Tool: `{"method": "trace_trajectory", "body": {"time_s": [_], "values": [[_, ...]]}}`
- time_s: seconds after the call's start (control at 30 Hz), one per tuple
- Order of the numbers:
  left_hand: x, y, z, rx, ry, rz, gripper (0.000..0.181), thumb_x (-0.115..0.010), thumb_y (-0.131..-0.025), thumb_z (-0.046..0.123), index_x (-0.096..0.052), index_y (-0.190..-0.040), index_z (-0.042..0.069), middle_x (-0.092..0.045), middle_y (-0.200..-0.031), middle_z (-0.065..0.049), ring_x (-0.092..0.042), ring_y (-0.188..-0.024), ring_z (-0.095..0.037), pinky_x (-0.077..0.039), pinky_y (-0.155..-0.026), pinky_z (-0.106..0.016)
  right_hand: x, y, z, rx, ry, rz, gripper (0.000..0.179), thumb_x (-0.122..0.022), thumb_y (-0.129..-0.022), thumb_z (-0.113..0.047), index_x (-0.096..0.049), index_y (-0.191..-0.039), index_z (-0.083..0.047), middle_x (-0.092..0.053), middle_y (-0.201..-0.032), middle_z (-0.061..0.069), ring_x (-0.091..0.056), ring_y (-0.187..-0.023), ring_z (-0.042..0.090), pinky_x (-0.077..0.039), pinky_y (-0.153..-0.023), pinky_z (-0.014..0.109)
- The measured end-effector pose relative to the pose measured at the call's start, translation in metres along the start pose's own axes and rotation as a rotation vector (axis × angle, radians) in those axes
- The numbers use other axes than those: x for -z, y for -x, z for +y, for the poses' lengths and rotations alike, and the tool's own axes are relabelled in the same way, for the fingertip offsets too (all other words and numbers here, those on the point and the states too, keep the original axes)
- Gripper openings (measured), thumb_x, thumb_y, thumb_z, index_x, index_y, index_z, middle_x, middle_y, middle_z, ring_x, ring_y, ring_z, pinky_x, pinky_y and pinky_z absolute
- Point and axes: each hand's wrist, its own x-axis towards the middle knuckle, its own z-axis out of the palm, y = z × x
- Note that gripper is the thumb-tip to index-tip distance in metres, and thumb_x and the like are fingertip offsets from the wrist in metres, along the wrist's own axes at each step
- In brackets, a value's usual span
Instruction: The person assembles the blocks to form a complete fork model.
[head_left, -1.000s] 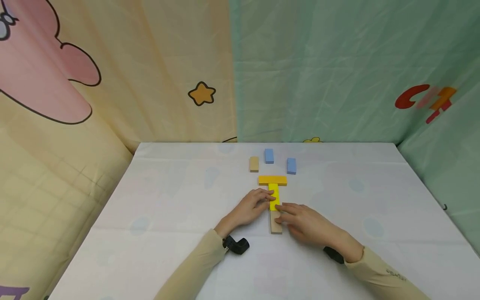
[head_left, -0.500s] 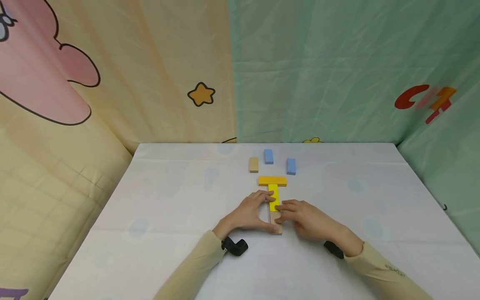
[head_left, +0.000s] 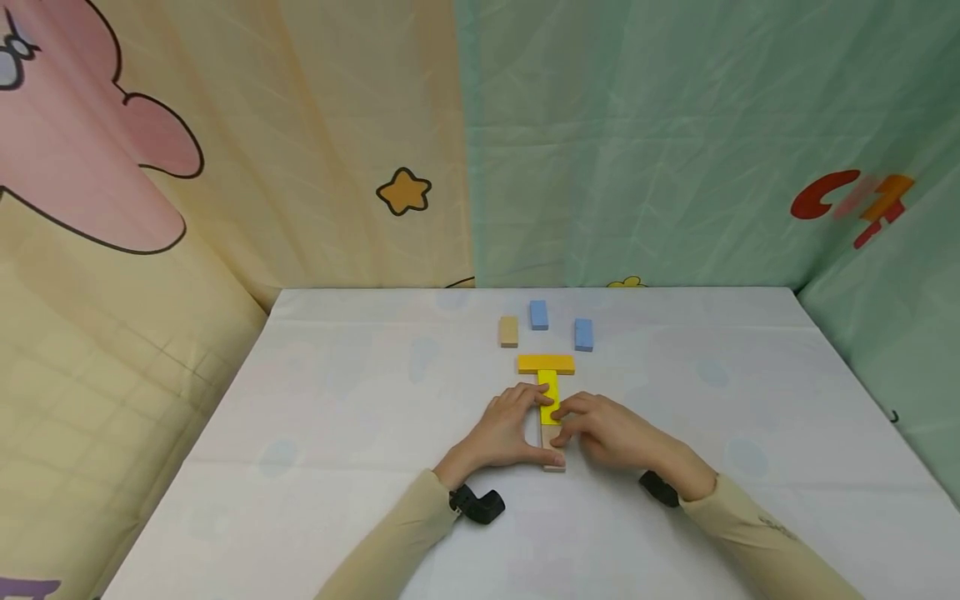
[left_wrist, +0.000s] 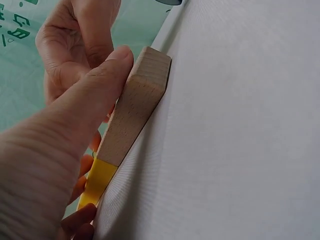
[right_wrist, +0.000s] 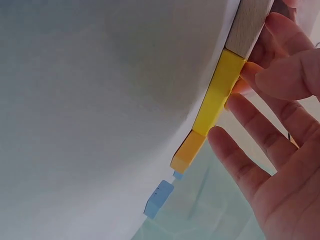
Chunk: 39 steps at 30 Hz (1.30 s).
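Observation:
Three blocks form a T on the table: an orange-yellow bar (head_left: 546,364) across the top, a bright yellow block (head_left: 550,386) below it, and a plain wooden block (head_left: 551,435) at the near end. My left hand (head_left: 504,429) spans the stem from the left, thumb on the wooden block near its end (left_wrist: 135,100), fingers at the yellow block. From the right, my right hand (head_left: 617,433) touches the stem around the joint between yellow and wood. Its fingers (right_wrist: 255,135) are spread and relaxed in the right wrist view.
Beyond the T lie a small tan block (head_left: 508,332) and two blue blocks, one at the back (head_left: 538,315) and one to the right (head_left: 583,335). A white cloth covers the table (head_left: 300,500). Printed curtains (head_left: 637,150) hang behind it.
My left thumb has come down to the near end of the wooden block. The right hand's fingers have bent somewhat more at the joint. The blocks keep their places.

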Motion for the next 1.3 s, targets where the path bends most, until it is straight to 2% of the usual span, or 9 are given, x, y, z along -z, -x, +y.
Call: {"method": "trace_trajectory", "body": {"time_s": [0.17, 0.33, 0.43, 0.53, 0.7, 0.8, 0.9, 1.1, 1.3], "values": [[-0.002, -0.001, 0.0, -0.005, -0.009, 0.012, 0.081, -0.075, -0.068, 0.062, -0.048, -0.129, 0.017, -0.038, -0.143, 0.003, -0.034, -0.129, -0.013, -0.032, -0.1, -0.039, 0.002, -0.004, 0.0, -0.049, -0.046, -0.027, 0.044, -0.055, -0.075, 0.017, -0.077, -0.088, -0.019, -0.063, -0.105, 0.004, -0.057, -0.1, 0.022, -0.047, -0.086, 0.042], [-0.002, 0.0, 0.001, -0.007, -0.024, 0.026, 0.081, -0.075, -0.067, 0.063, -0.049, -0.128, 0.017, -0.039, -0.142, 0.003, -0.035, -0.128, -0.012, -0.034, -0.097, -0.037, 0.008, -0.009, 0.001, -0.127, -0.115, -0.078, 0.036, -0.057, -0.081, 0.013, -0.076, -0.093, -0.015, -0.065, -0.105, 0.0, -0.057, -0.103, 0.02, -0.045, -0.091, 0.041], [-0.002, 0.0, 0.001, -0.004, -0.028, 0.024, 0.081, -0.075, -0.066, 0.064, -0.049, -0.128, 0.018, -0.04, -0.141, 0.003, -0.036, -0.127, -0.012, -0.034, -0.096, -0.035, 0.011, -0.012, 0.008, -0.149, -0.202, -0.051, 0.031, -0.057, -0.084, 0.012, -0.074, -0.098, -0.01, -0.066, -0.104, -0.002, -0.059, -0.102, 0.02, -0.046, -0.09, 0.042], [-0.002, 0.0, 0.001, -0.003, -0.033, 0.023, 0.082, -0.075, -0.066, 0.065, -0.049, -0.127, 0.018, -0.041, -0.139, 0.003, -0.037, -0.126, -0.012, -0.035, -0.095, -0.034, 0.016, -0.015, 0.02, -0.188, -0.239, 0.033, 0.027, -0.057, -0.086, 0.011, -0.072, -0.101, -0.007, -0.067, -0.105, 0.001, -0.06, -0.103, 0.024, -0.046, -0.089, 0.045], [-0.002, -0.001, -0.001, -0.006, -0.05, 0.023, 0.082, -0.074, -0.066, 0.066, -0.049, -0.127, 0.017, -0.04, -0.14, 0.004, -0.036, -0.125, -0.011, -0.035, -0.094, -0.033, 0.022, -0.021, 0.04, -0.36, -0.128, 0.157, 0.025, -0.058, -0.089, 0.004, -0.067, -0.112, 0.0, -0.064, -0.116, 0.014, -0.055, -0.111, 0.035, -0.041, -0.093, 0.052], [-0.003, -0.001, -0.002, -0.01, -0.058, 0.023, 0.082, -0.074, -0.066, 0.066, -0.05, -0.128, 0.018, -0.039, -0.142, 0.004, -0.036, -0.127, -0.011, -0.035, -0.095, -0.033, 0.022, -0.023, 0.05, -0.459, -0.067, 0.166, 0.032, -0.058, -0.089, 0.002, -0.061, -0.121, 0.006, -0.056, -0.127, 0.021, -0.047, -0.119, 0.041, -0.036, -0.097, 0.055], [-0.002, 0.0, -0.002, -0.015, -0.059, 0.021, 0.082, -0.074, -0.066, 0.066, -0.05, -0.128, 0.018, -0.039, -0.143, 0.004, -0.035, -0.128, -0.012, -0.035, -0.095, -0.034, 0.02, -0.024, 0.058, -0.521, -0.003, 0.147, 0.039, -0.057, -0.088, 0.002, -0.055, -0.126, 0.01, -0.048, -0.133, 0.027, -0.04, -0.123, 0.046, -0.032, -0.099, 0.058], [0.0, 0.0, -0.001, -0.015, -0.069, 0.026, 0.084, -0.074, -0.065, 0.067, -0.05, -0.129, 0.018, -0.039, -0.143, 0.004, -0.035, -0.127, -0.013, -0.035, -0.096, -0.034, 0.015, -0.03, 0.065, -0.588, 0.132, 0.046, 0.043, -0.055, -0.088, -0.002, -0.051, -0.129, 0.012, -0.046, -0.135, 0.027, -0.038, -0.125, 0.048, -0.035, -0.093, 0.062], [-0.001, -0.001, -0.001, -0.012, -0.068, 0.028, 0.084, -0.074, -0.065, 0.067, -0.05, -0.128, 0.018, -0.039, -0.142, 0.004, -0.036, -0.127, -0.012, -0.035, -0.096, -0.033, 0.012, -0.037, 0.063, -0.577, 0.145, 0.008, 0.043, -0.053, -0.09, -0.003, -0.05, -0.13, 0.011, -0.045, -0.136, 0.027, -0.039, -0.124, 0.046, -0.038, -0.092, 0.061]]}}
